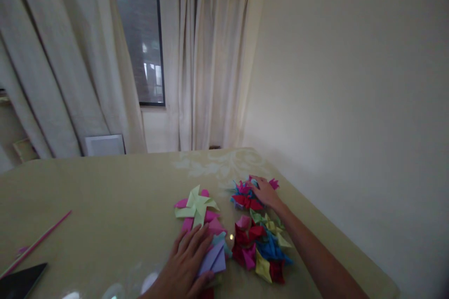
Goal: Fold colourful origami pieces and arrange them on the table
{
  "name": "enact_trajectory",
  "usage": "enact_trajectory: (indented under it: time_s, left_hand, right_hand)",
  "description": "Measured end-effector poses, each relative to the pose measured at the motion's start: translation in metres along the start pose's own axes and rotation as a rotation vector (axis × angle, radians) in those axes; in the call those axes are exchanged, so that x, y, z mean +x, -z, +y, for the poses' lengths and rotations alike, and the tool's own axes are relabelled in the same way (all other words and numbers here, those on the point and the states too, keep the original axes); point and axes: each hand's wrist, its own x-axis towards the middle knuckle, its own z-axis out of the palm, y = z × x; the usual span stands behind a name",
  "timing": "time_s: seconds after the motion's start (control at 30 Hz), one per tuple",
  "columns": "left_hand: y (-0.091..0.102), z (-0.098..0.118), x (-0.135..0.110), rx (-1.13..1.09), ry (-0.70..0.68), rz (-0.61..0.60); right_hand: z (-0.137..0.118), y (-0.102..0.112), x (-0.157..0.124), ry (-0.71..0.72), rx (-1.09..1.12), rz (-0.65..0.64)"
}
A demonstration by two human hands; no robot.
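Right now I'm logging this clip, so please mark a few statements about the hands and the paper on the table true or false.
1. The left hand lies flat on lavender folded paper. True.
2. The right hand holds the pink stick. False: it rests on the far pile of folded pieces; the stick lies alone at the left of the table.
3. A light green pinwheel lies just beyond the left hand. True.
4. The curtains cover the whole window. False: dark glass shows between them.
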Motion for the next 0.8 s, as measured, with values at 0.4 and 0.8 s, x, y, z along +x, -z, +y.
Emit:
enact_trajectory:
  time_s: [0.4,0.8]
  left_hand:
    - [0.015,0.043,0.038,-0.052,-0.119,-0.165]
    - [0.017,-0.003,0.097,0.122,0.319,-0.004]
  right_hand:
    - [-0.146,-0.017,-0.009,0.611,0.265,-0.241]
    - [-0.005,0.02,-0.145,0.104,-0.017,-0.112]
